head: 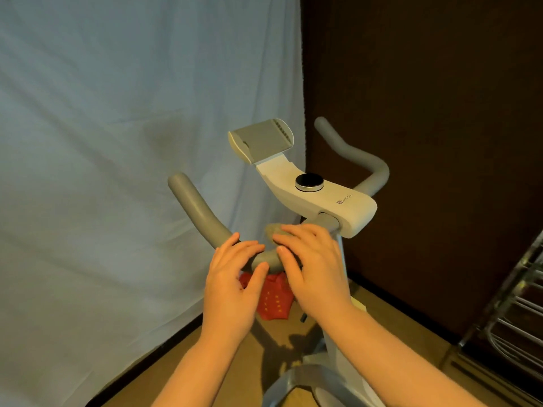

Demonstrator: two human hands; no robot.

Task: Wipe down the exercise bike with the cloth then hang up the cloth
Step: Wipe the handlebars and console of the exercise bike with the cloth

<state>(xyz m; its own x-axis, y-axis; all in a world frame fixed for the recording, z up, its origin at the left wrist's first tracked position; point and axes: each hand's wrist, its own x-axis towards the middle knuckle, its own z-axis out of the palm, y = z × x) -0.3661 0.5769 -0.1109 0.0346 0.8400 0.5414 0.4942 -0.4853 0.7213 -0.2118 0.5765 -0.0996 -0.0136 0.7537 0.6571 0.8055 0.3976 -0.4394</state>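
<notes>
1. Right hand (314,268): fingers bent over a small grey-beige wad, pinning it on the bend of the bar, thumb tucked at the near side. Left hand (232,277): cupped loosely round the same bar just beside it, fingers over the top and thumb beneath.
2. White sheet (117,142): hung backdrop meeting the far left edge of the floor (396,327).
3. Exercise bike (323,198): white frame and console, standing on the floor near the sheet. Judged heavy and rigid; it should hold steady under wiping pressure. Smooth plastic faces, likely easy to wipe.
4. Wire rack (517,312): metal, at the right edge of the floor, well apart from the hands. A possible hanging place; cannot tell.
5. Left handlebar (197,207): grey, curved, matt covering, judged slightly cushioned and grippy. A cloth would drag rather than slide here; wrapping round the tube suits it.
6. Red fabric (273,304): yellow-dotted, below the bar between the hands. Whether it hangs or lies on the floor cannot be told.
7. Cloth (271,230): the wad under the right fingers, apparently. Light, soft, limp. Best held bunched in the palm for wiping, by an edge or corner for hanging.
</notes>
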